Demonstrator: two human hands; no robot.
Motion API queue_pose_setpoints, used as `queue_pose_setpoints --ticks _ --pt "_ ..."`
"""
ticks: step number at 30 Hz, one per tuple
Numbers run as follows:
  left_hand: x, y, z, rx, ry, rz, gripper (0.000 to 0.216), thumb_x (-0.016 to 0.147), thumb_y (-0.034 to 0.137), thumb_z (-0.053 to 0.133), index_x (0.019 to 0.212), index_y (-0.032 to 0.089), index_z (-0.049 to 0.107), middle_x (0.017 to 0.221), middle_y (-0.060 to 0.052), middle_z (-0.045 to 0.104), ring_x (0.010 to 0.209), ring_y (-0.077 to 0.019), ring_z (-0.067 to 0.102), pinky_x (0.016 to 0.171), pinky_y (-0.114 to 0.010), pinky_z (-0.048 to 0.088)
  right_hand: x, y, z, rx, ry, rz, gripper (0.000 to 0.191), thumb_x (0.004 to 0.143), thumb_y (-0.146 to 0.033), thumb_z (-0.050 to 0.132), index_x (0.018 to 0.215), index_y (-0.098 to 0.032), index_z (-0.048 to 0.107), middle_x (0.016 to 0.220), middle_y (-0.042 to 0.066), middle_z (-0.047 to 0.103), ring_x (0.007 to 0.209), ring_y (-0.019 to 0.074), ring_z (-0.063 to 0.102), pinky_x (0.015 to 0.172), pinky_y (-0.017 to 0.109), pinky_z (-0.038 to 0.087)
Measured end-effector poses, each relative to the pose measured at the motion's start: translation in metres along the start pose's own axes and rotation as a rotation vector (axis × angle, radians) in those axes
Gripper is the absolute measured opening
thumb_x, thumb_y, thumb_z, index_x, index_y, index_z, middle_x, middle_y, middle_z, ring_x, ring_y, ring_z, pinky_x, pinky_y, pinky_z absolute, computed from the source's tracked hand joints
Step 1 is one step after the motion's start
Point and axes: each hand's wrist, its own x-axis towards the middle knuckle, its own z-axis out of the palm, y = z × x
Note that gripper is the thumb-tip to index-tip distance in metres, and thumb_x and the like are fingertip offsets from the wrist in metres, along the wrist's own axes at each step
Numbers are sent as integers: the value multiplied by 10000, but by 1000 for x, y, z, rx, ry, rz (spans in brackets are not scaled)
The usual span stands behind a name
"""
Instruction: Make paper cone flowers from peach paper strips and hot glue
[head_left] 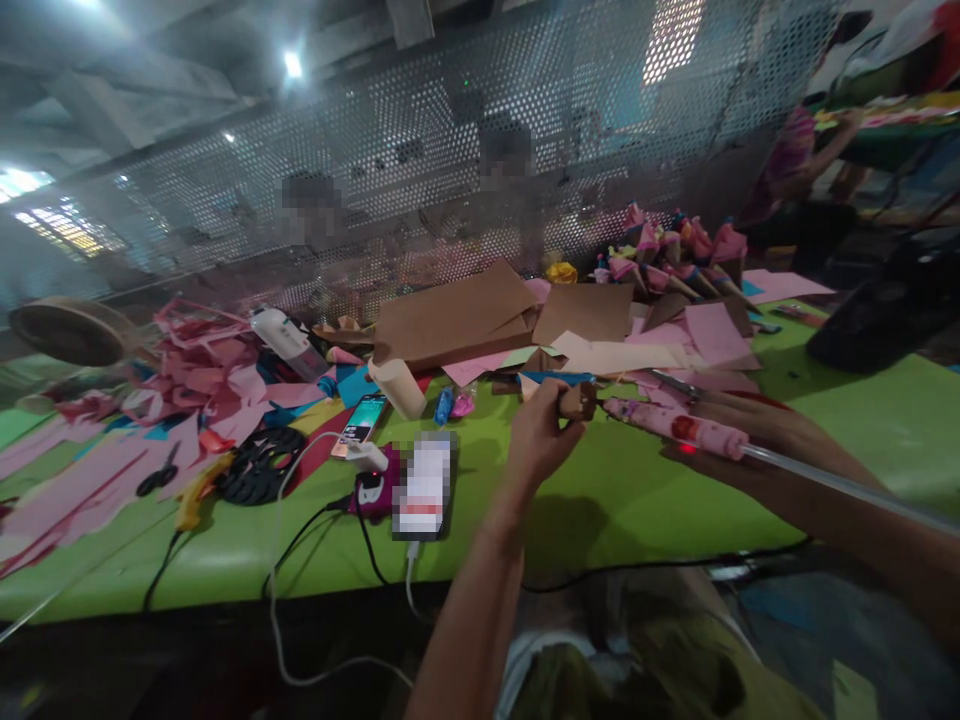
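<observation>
Piece of brown card (576, 402) sat pinched in left hand (541, 425), end jutting past fingertips toward pink hot-glue gun (679, 425). Right hand (739, 412) gripped gun, nozzle just beside card. Green tabletop (675, 530) stretched from hands to near edge; brown cardboard sheets (450, 315) lay beyond. Phone (425, 485) text pixelated, unreadable.

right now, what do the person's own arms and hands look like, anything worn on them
The left hand is ungloved, and the left forearm shows no sleeve or watch. The right hand is partly hidden, but no glove shows; the right forearm is bare where visible.
</observation>
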Motion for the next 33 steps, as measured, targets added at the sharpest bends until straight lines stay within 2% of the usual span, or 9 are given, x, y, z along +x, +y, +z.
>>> queue_pose_setpoints --ticks 4,10,18,23,27,33 --pt "1 -1 0 11 31 35 220 763 138 633 929 228 519 969 -31 635 864 -196 580 759 -298 405 -1 4 -4 7 -32 -49 295 990 -451 525 813 -263 668 818 56 728 784 231 724 612 281 541" --pt "0 -5 1 44 51 91 248 764 122 612 953 226 490 996 -40 618 864 -193 570 760 -303 404 2 4 -2 39 -51 4 187 963 -392 570 878 -273 688 899 51 750 889 235 738 652 272 552" --pt "2 -9 4 28 112 181 240 800 82 577 965 224 474 981 -49 612 869 -187 577 760 -300 416 -2 -8 6 49 122 7 280 944 -463 588 736 -291 662 714 19 714 637 229 685 541 300 521" --pt "2 -13 7 62 148 200 211 832 72 558 961 222 483 960 -48 605 848 -185 571 750 -298 403 -1 -10 8 62 143 42 275 918 -472 613 720 -289 666 700 11 718 611 224 677 538 301 525" --pt "2 -15 7 90 153 193 221 829 68 567 964 225 489 966 -47 607 849 -186 572 744 -295 403 0 -9 7 103 95 93 309 892 -499 627 669 -290 665 681 12 714 571 220 654 509 307 509" --pt "3 -14 7 110 143 171 228 825 69 583 963 228 498 973 -44 612 840 -181 574 736 -290 404 0 -4 9 117 138 100 250 880 -482 649 729 -289 700 742 32 743 678 251 697 593 325 546"
